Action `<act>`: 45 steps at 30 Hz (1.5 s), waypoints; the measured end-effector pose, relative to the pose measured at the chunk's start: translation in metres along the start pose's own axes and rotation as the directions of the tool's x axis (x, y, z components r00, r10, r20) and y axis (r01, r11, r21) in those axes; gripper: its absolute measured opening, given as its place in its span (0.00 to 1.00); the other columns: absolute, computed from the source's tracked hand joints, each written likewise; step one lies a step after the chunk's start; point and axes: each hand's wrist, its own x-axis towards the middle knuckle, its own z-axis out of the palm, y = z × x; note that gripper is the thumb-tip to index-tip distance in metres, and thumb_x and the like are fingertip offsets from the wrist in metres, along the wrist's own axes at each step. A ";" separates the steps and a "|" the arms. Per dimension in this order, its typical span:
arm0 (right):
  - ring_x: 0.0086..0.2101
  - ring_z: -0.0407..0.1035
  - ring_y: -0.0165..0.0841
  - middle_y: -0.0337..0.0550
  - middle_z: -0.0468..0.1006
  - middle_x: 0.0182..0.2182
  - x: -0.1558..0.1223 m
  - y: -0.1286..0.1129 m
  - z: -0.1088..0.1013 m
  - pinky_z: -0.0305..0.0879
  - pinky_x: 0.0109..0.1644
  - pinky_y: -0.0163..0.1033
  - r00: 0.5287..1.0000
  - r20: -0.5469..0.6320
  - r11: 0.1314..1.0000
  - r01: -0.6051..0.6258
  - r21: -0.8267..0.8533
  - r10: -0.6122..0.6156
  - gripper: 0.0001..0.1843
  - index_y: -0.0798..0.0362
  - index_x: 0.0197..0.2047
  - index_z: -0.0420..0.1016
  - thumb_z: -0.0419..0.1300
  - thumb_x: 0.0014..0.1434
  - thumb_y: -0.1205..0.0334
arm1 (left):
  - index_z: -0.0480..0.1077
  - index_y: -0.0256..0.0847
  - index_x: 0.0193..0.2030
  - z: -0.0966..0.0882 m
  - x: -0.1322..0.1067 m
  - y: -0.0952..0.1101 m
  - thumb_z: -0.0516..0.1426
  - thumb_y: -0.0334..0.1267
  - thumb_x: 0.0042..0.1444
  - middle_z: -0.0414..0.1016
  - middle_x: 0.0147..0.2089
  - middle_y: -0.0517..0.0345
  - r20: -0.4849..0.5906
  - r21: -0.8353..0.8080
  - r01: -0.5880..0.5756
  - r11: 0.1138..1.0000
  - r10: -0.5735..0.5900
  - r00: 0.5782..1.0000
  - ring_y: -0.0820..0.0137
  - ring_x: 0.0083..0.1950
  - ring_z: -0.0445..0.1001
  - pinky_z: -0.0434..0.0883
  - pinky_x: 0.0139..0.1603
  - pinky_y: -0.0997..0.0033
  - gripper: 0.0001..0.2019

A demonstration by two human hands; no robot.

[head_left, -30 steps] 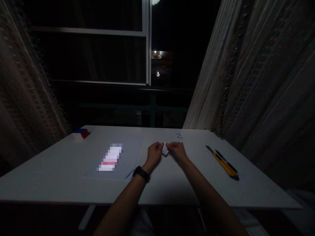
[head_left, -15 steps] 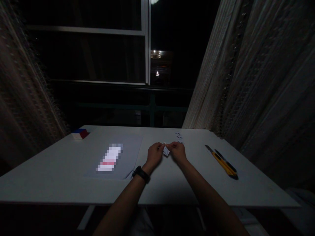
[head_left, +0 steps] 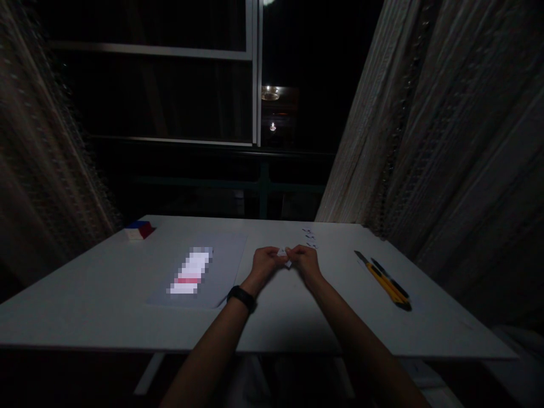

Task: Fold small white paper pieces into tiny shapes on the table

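Curtains [head_left: 446, 141] hang both sides of a dark window [head_left: 254, 73]. White table [head_left: 106, 317] carries a grey sheet [head_left: 225, 266] left of centre, yellow knife [head_left: 382, 280] & dark pen [head_left: 393, 279] side by side at right, and a red/blue block [head_left: 138, 229] at the far-left corner. L hand [head_left: 264, 262], w/ black watch [head_left: 241, 296], & R hand [head_left: 305, 260] meet mid-table. Fingertips of both are pinched tight on a small white paper piece [head_left: 284, 253] btw them. Tiny scraps [head_left: 309, 233] lie just beyond R hand.

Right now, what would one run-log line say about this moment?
left hand: pinching small white paper piece | right hand: pinching same piece | over: white table | to the right: yellow utility knife
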 end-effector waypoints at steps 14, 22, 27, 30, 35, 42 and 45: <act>0.21 0.64 0.28 0.39 0.73 0.18 0.004 0.000 -0.003 0.59 0.26 0.34 0.992 0.115 0.999 0.045 -0.003 -0.044 0.14 0.56 0.22 0.75 0.66 0.39 0.53 | 0.71 0.32 0.30 -0.001 -0.003 0.007 0.66 0.30 0.27 0.69 0.17 0.62 -0.028 0.060 0.002 0.998 0.000 1.000 0.78 0.17 0.64 0.58 0.18 0.79 0.18; 0.19 0.64 0.29 0.39 0.73 0.15 0.004 0.002 -0.004 0.59 0.24 0.35 0.993 0.081 0.986 0.099 -0.131 -0.089 0.13 0.56 0.18 0.73 0.65 0.40 0.54 | 0.70 0.35 0.34 0.001 -0.001 0.002 0.67 0.33 0.28 0.63 0.13 0.69 0.031 0.071 -0.013 0.997 0.011 0.999 0.81 0.14 0.59 0.55 0.17 0.81 0.21; 0.18 0.63 0.29 0.39 0.71 0.15 0.005 0.003 -0.003 0.59 0.23 0.34 0.995 -0.018 0.991 0.094 -0.094 -0.096 0.13 0.55 0.17 0.72 0.65 0.39 0.54 | 0.69 0.34 0.31 0.004 0.001 -0.001 0.68 0.33 0.25 0.68 0.17 0.64 0.040 0.021 0.007 1.000 -0.008 0.999 0.78 0.17 0.64 0.59 0.20 0.78 0.21; 0.18 0.63 0.28 0.39 0.71 0.15 0.005 0.003 -0.003 0.59 0.24 0.34 0.996 -0.063 0.998 0.056 -0.039 -0.059 0.14 0.56 0.17 0.72 0.66 0.37 0.53 | 0.69 0.33 0.31 0.006 0.001 0.000 0.69 0.31 0.22 0.70 0.19 0.61 0.042 -0.010 0.012 1.000 -0.012 0.999 0.75 0.19 0.68 0.63 0.22 0.75 0.23; 0.17 0.59 0.26 0.37 0.68 0.13 0.002 -0.003 -0.001 0.55 0.22 0.33 0.999 0.026 0.998 -0.035 0.060 0.033 0.17 0.56 0.17 0.73 0.66 0.39 0.49 | 0.70 0.32 0.33 0.005 -0.003 0.005 0.68 0.31 0.24 0.72 0.20 0.58 0.014 -0.033 0.065 0.997 -0.065 0.998 0.72 0.20 0.70 0.64 0.22 0.75 0.23; 0.18 0.61 0.26 0.37 0.71 0.15 -0.001 -0.003 0.000 0.56 0.22 0.33 0.991 0.129 0.998 -0.049 0.032 0.045 0.16 0.56 0.19 0.74 0.69 0.34 0.52 | 0.70 0.32 0.37 -0.002 -0.005 0.006 0.67 0.29 0.26 0.70 0.16 0.61 0.070 -0.023 0.103 0.994 -0.101 0.992 0.74 0.18 0.68 0.63 0.21 0.76 0.25; 0.17 0.62 0.27 0.38 0.71 0.14 -0.001 0.003 -0.001 0.57 0.23 0.34 0.993 0.118 1.000 -0.010 -0.030 0.013 0.16 0.56 0.17 0.72 0.68 0.34 0.52 | 0.70 0.31 0.39 -0.002 0.000 0.001 0.66 0.29 0.27 0.70 0.17 0.61 0.071 0.029 0.065 0.997 -0.067 0.995 0.74 0.19 0.68 0.64 0.23 0.76 0.25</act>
